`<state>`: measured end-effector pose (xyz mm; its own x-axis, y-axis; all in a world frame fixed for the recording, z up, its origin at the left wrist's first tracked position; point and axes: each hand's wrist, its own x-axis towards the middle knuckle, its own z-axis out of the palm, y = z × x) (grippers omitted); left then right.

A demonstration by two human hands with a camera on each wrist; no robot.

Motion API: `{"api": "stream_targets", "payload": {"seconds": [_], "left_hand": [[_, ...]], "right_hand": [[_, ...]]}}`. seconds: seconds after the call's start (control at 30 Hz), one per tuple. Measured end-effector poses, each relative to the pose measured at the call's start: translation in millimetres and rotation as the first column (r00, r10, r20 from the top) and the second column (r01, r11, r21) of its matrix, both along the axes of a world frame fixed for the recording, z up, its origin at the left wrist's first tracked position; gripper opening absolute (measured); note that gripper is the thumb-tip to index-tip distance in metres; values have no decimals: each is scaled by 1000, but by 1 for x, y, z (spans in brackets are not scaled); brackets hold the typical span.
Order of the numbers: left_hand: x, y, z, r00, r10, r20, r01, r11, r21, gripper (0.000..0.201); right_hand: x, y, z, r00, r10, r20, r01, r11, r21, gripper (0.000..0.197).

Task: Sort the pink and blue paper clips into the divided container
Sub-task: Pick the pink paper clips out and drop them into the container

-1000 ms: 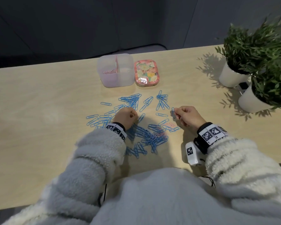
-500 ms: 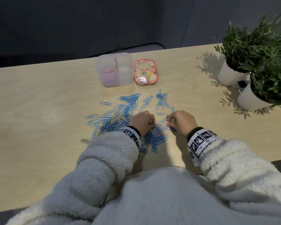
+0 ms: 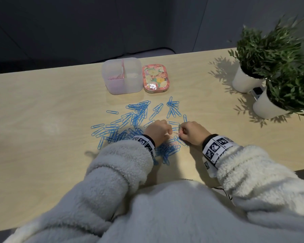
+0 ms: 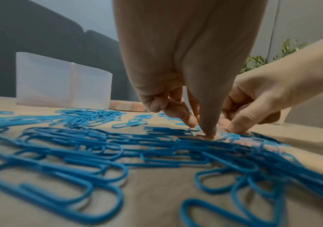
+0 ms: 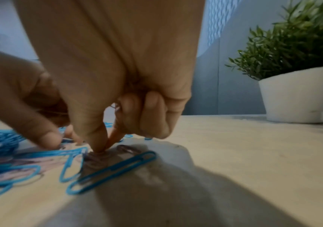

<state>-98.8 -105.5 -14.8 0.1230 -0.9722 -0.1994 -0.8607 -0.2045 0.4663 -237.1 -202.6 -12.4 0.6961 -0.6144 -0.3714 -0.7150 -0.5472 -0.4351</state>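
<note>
Blue paper clips (image 3: pixel 135 116) lie scattered over the wooden table (image 3: pixel 42 155), with a few pink paper clips (image 3: pixel 174 140) among them between my hands. The clear divided container (image 3: pixel 122 76) stands behind, pink clips in its left compartment. My left hand (image 3: pixel 158 132) has its fingers curled, and the thumb (image 4: pixel 209 133) and forefinger pinch down on a pink clip in the pile. My right hand (image 3: pixel 191 132) pinches a pink clip (image 5: pixel 96 158) against the table with thumb and forefinger (image 5: pixel 98 147). A thin pink wire shows inside its curled fingers.
A floral lid (image 3: pixel 155 78) lies right of the container. Two potted plants in white pots (image 3: pixel 244 83) (image 3: pixel 268 106) stand at the right edge. A single blue clip (image 5: pixel 114 170) lies just in front of my right fingertips.
Both hands have come together over the near middle of the pile and dropped to the table. The left hand moved right and the right hand moved left and down.
</note>
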Motion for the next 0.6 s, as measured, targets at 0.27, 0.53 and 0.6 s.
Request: {"api": "stream_targets", "payload": {"seconds": [0.27,0.53,0.6], "left_hand": [[-1,-1,-1,998,13,61,-11,999,-44,11],[4,-2,6,951,219,-216,-205,975,89,22],[2,-7,11,877,334,-346,-279,939,201,17]], "right_hand": [[-19,-14,11,691,-672,268,375,649,662,23],[-20,-22,12,560,-826,63,381,324,866,25],[-20,-18,8,616,-775,142,444,490,750,27]]}}
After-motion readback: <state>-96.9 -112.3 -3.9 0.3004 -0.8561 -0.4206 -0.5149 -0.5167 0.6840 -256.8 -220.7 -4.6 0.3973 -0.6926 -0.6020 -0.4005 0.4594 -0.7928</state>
